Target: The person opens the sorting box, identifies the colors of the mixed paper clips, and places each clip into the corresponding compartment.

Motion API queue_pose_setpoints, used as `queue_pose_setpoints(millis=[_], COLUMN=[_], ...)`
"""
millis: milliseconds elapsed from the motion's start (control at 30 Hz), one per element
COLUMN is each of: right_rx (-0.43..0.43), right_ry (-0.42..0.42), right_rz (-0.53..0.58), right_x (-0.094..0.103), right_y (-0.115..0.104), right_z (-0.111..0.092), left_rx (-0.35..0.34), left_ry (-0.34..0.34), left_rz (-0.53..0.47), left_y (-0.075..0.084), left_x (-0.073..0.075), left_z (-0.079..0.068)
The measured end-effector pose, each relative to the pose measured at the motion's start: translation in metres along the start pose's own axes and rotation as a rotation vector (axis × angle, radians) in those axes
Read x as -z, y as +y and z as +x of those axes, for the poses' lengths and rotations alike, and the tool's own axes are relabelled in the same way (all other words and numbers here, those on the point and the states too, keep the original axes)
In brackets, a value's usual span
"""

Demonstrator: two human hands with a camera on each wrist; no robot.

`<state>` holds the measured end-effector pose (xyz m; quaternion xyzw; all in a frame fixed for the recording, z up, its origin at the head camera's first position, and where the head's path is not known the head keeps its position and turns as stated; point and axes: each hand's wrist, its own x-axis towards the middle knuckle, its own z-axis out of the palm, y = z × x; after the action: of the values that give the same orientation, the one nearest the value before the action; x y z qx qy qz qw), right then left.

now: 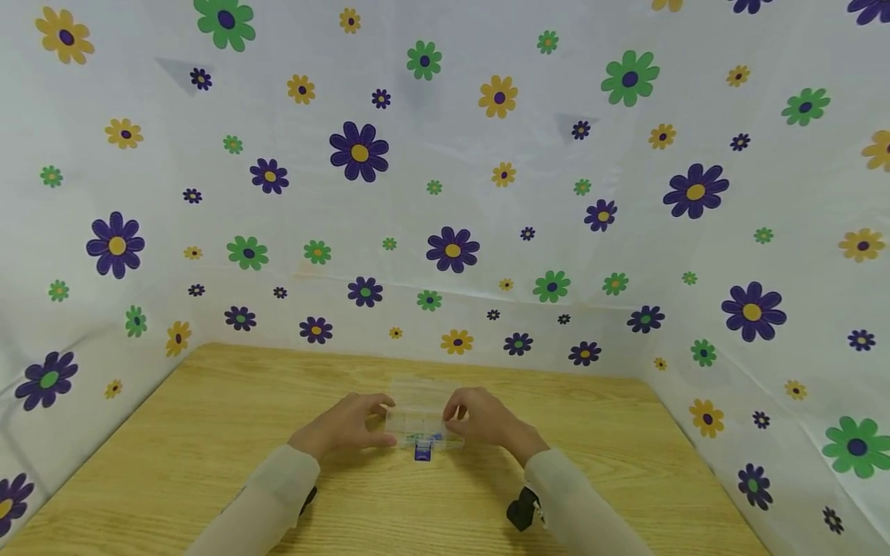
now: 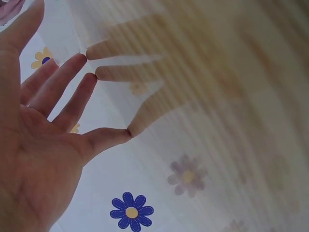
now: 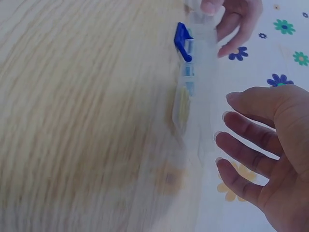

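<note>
A small clear plastic box [image 1: 410, 423] with compartments sits on the table between both hands, its transparent lid [image 1: 426, 388] raised at the back. On its front is a blue latch [image 1: 422, 452]; a few small blue and green pieces show inside. Beside the box's left end is my left hand [image 1: 348, 425], thumb and fingers spread; in the left wrist view, its fingertips [image 2: 91, 77] touch the glossy tabletop. My right hand [image 1: 487, 421] is at the box's right end. Its fingers are loosely bent with nothing between them in the right wrist view, close to the box.
The wood-grain table [image 1: 229, 432] is glossy and reflects the hand. White sheeting [image 1: 431, 208] printed with purple, green and yellow flowers stands behind the table and along both sides. A black device [image 1: 521, 510] is strapped at the right wrist.
</note>
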<state>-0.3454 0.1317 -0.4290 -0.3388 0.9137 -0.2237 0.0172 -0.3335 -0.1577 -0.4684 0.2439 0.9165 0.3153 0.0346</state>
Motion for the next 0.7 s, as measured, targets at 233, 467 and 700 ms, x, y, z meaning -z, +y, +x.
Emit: queue_pose_setpoints(millis=[233,467,700], right_rx=[0.010,0.008,0.023], right_ry=[0.058,0.091,0.092], right_rz=[0.039,0.032,0.051], right_x=[0.008,0.015,0.016], right_y=[0.006,0.010,0.019], right_z=[-0.004,-0.009,-0.018], left_rx=[-0.015,-0.022,-0.024], left_ry=[-0.003,0.000,-0.003], left_rz=[0.006,0.001,-0.005], left_y=[-0.002,-0.002,-0.003], left_x=[0.000,-0.001,-0.001], left_z=[0.001,0.001,0.000])
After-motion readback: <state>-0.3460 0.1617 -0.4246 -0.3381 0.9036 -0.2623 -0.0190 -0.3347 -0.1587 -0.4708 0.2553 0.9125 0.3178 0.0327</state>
